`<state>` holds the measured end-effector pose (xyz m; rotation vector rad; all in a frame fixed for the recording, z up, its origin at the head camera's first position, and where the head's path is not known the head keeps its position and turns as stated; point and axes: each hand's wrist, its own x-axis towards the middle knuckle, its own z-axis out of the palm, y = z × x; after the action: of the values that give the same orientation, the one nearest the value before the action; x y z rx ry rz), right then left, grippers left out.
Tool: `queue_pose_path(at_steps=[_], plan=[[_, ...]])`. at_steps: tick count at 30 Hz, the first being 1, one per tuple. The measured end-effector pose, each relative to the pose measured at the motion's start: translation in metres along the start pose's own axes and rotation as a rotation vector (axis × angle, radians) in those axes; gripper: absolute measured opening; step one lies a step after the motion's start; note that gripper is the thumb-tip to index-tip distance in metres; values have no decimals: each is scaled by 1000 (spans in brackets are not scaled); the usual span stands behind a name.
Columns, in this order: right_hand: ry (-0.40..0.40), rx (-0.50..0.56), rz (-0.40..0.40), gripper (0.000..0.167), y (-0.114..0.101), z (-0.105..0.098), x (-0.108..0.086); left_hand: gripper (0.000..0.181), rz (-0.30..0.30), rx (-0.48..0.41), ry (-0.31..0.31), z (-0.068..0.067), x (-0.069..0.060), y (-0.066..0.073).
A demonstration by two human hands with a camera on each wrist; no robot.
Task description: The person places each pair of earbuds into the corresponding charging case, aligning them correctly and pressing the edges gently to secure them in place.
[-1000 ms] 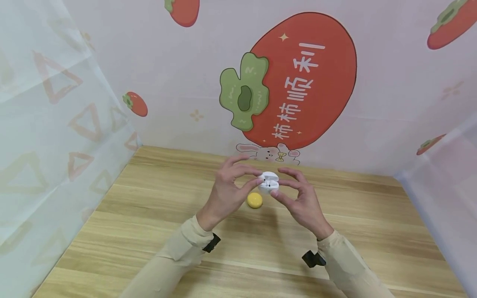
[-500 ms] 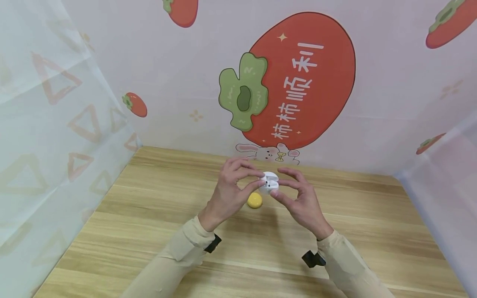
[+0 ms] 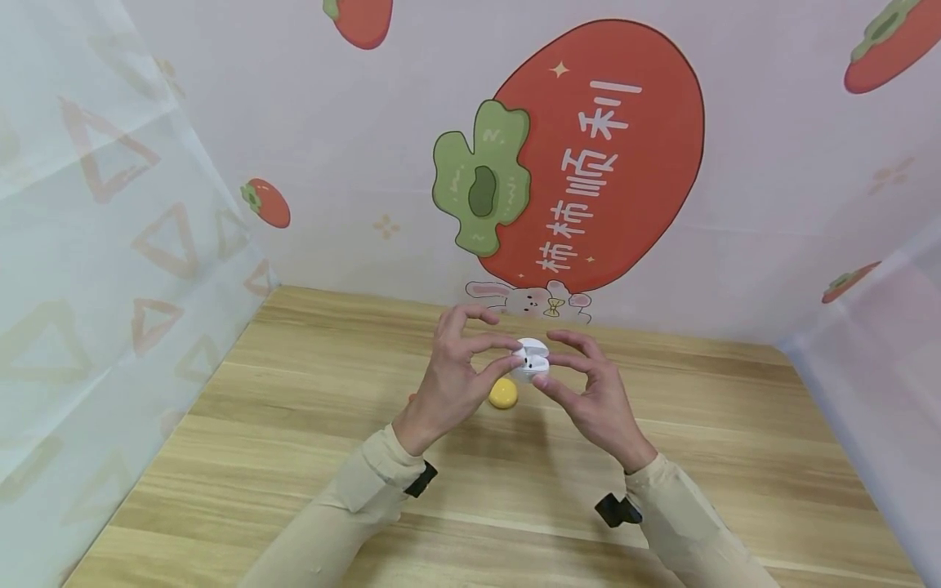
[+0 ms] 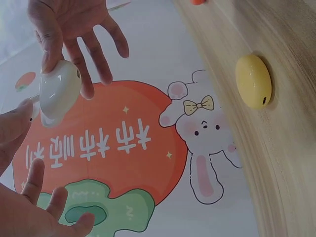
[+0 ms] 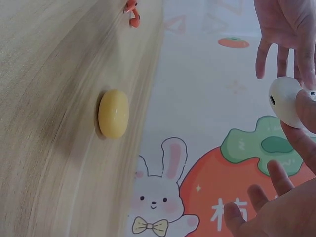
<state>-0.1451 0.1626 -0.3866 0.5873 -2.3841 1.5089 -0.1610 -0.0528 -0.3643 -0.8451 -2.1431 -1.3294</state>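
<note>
In the head view, a white earbud case (image 3: 532,371) with its lid up is held above the table by my right hand (image 3: 595,400), thumb at the front and fingers along the side. My left hand (image 3: 456,376) pinches a small white earbud (image 4: 35,103) between thumb and forefinger, right at the case; its other fingers are spread. How far the earbud sits inside the case is hidden by the fingertips. The case's rounded back and dark port show in the right wrist view, where the left fingers are close beside it.
A yellow rounded case (image 3: 503,394) lies on the wooden table (image 3: 294,384) just below the hands. Orange earbuds (image 5: 132,12) lie further left, mostly hidden behind my left wrist in the head view. A printed cloth backdrop (image 3: 353,122) stands behind the table, with cloth at both sides.
My left hand has shifted slightly right against the case, and its fingertips now cover more of the opening. A bit of orange now shows beside the left wrist. The right hand stays put.
</note>
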Motion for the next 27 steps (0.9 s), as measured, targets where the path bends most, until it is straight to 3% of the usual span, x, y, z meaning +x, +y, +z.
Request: queue_pose_path(at_steps=[27], plan=[[6,3,5,24,4,0,0,12,-48,83,-62,4,-3,-1]])
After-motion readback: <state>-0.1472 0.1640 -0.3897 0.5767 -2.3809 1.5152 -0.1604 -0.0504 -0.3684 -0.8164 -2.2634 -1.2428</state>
